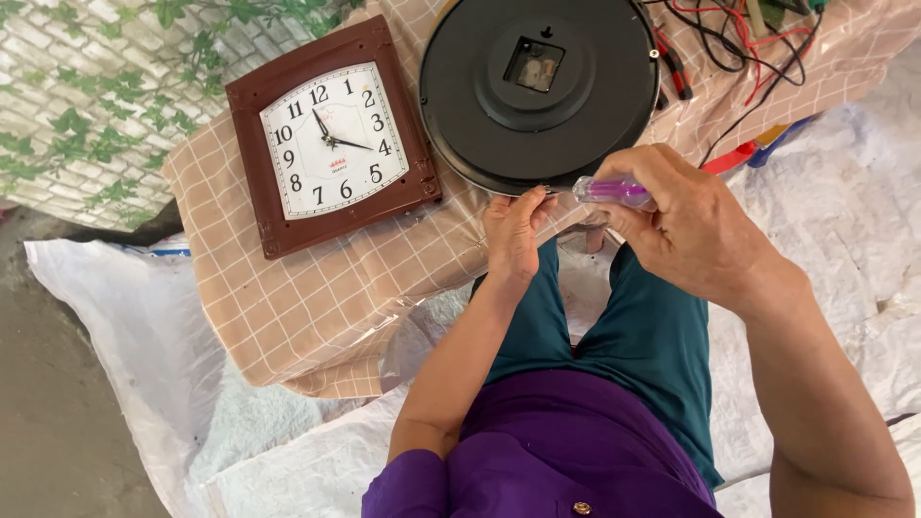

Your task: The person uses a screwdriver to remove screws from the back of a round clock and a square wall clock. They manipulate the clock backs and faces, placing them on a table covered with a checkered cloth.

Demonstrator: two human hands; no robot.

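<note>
Nearest to me I see a purple shirt with a small round button, and below it teal trousers (614, 326); both forearms reach out from there over the lap; my left hand (513, 230) has its fingers pinched together at the lower rim of the round black clock (542, 91), though I cannot tell what, if anything, is caught between them; my right hand (686, 225) is closed around a screwdriver (614, 191) with a clear purple plastic handle, whose tip end points left toward the left hand's fingertips; the two hands sit close together, just apart, at the near edge of the cloth; the round clock lies face down, smooth matte plastic, with a square recess in the middle of its back showing a small mechanism; to its left, well clear of both hands, lies a square wall clock (331, 134) in a glossy brown frame, white dial up, tilted a little; both rest on a beige checked cloth (297, 297) with thin white lines, its edge draped and creased toward me; under it spreads white woven sheeting (844, 221), wrinkled, with open room at right; at far right lie red and black wires (739, 43); at far left, a leaf-printed brick-pattern covering (86, 105).
</note>
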